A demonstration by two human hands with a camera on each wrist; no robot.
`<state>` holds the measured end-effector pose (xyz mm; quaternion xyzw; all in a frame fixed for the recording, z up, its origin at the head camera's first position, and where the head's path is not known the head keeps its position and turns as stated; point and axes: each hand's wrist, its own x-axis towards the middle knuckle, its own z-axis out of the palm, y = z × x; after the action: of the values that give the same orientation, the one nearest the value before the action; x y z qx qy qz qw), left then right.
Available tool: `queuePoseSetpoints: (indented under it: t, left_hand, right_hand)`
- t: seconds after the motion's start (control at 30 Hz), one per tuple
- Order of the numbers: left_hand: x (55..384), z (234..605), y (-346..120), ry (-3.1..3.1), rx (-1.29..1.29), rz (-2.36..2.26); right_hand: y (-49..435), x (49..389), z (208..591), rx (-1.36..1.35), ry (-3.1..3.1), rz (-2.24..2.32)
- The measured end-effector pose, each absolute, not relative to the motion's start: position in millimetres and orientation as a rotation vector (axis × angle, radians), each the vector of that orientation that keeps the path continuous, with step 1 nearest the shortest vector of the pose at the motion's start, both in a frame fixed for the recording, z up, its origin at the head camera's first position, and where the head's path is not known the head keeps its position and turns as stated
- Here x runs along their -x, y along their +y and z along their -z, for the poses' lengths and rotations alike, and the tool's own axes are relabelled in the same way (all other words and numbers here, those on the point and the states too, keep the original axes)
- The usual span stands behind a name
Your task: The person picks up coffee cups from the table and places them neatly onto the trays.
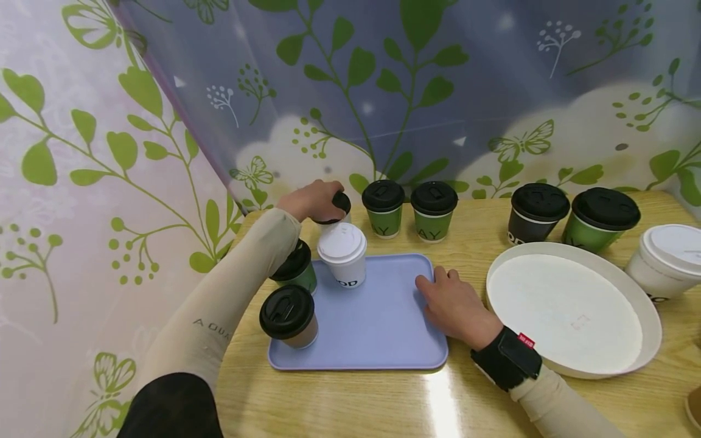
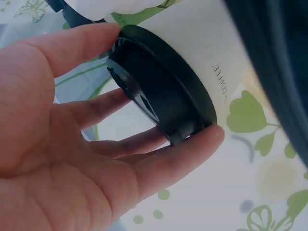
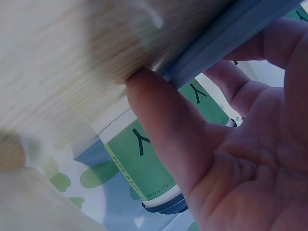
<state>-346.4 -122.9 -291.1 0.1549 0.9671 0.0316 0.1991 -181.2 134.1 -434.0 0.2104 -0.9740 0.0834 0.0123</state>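
At the back left, my left hand [image 1: 313,202] grips a white paper coffee cup by its black lid [image 2: 159,77]; thumb and fingers curl round the lid's rim. "COFFEE" is printed on the cup's white side [image 2: 219,53]. My right hand [image 1: 456,304] holds the right edge of the lilac tray [image 1: 378,328], its thumb [image 3: 159,106] against the outside of the rim. On the tray stand a white-lidded white cup [image 1: 343,255], a brown cup [image 1: 290,316] with a black lid and a green cup [image 1: 298,271], partly behind my left forearm.
Two green cups [image 1: 383,210] with black lids stand behind the tray. To the right lies a round white tray [image 1: 569,304]; a black cup [image 1: 537,213], another green cup [image 1: 599,219] and a large white cup [image 1: 668,261] stand around it. A patterned cloth hangs behind the table.
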Motion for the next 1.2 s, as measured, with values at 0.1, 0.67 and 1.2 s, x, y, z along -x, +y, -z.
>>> queuePoseSetpoints:
  t: [0.1, 0.67, 1.2]
  left_hand:
    - [346, 289, -125, 2.742, -0.464, -0.124]
    - [314, 259, -128, 3.084, -0.53, -0.526]
    - [281, 240, -117, 3.167, -0.588, -0.584]
  right_hand:
    - [134, 181, 434, -0.657, -3.041, -0.262]
    - [133, 181, 433, -0.648, -3.064, -0.245]
    - [133, 178, 431, -0.654, -3.046, -0.249]
